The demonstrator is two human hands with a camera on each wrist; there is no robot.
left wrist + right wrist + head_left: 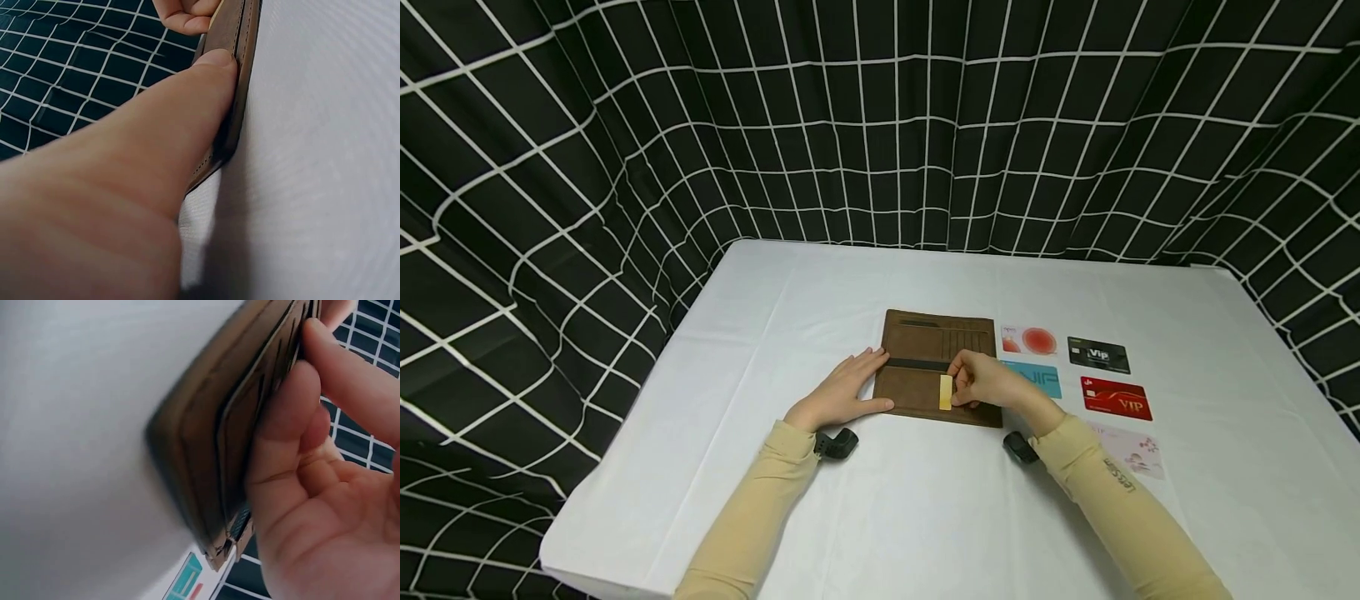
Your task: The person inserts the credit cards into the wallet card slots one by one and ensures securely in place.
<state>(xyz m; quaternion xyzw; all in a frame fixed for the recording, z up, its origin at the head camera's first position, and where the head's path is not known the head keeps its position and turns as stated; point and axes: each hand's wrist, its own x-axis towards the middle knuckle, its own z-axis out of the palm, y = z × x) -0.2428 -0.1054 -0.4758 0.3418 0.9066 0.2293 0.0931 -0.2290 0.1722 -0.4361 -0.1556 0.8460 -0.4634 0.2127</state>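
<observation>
A brown wallet (917, 333) lies opened out on the white table, its slots showing in the upper half. My left hand (842, 392) rests at its left edge with fingers spread, and in the left wrist view the thumb (215, 59) touches the stitched border. Over the lower half, my right hand (988, 383) pinches a narrow yellow card (945, 393) by its right side. That card appears partly tucked into the wallet; how deep is hidden. In the right wrist view the right hand's fingers (290, 400) lie against the wallet's layered slots.
Right of the wallet lie a white card with a red circle (1039, 341), a blue card (1037, 379), a black VIP card (1099, 356), a red VIP card (1116, 398) and a pale pink card (1138, 454), partly under the right sleeve. A black gridded curtain (880, 125) surrounds the table (775, 308).
</observation>
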